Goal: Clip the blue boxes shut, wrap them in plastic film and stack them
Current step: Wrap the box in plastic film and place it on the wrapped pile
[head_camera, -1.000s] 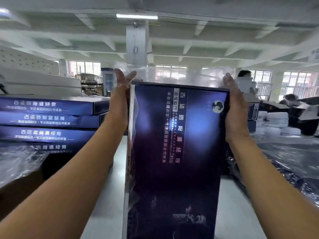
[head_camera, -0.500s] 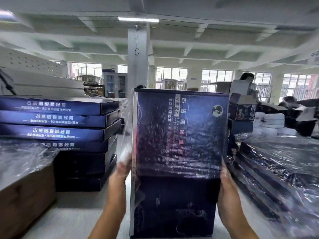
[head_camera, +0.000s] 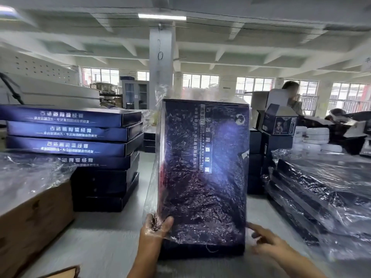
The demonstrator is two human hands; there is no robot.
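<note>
— Blue box [head_camera: 203, 157], head view: it stands on its short end on the table [head_camera: 100, 243], dead centre, printed face toward me.

— And the film?

— Film [head_camera: 200, 207] lies wrinkled over the front face. It starts above the top edge and runs down close to the bottom. A dark strip along the foot of the box is bare. Loose film stands off the left edge.

— Hands?

— Left hand [head_camera: 155, 227] pinches the film at the lower left corner of the box, thumb on the front face, film draped over the fingers. Right hand [head_camera: 267, 239] holds nothing. Its fingers are out and the index points at the lower right edge. It is blurred, so I cannot tell whether the tip touches.

— What else do you note on the table?

— Left: a stack [head_camera: 70, 137] of bare blue boxes lying flat, well apart from the upright one. Nearer me on that side is a carton [head_camera: 34, 213] with loose film on top. Right: a wrapped stack [head_camera: 313, 197], flat and shiny under film, near the box but apart from it.
</note>
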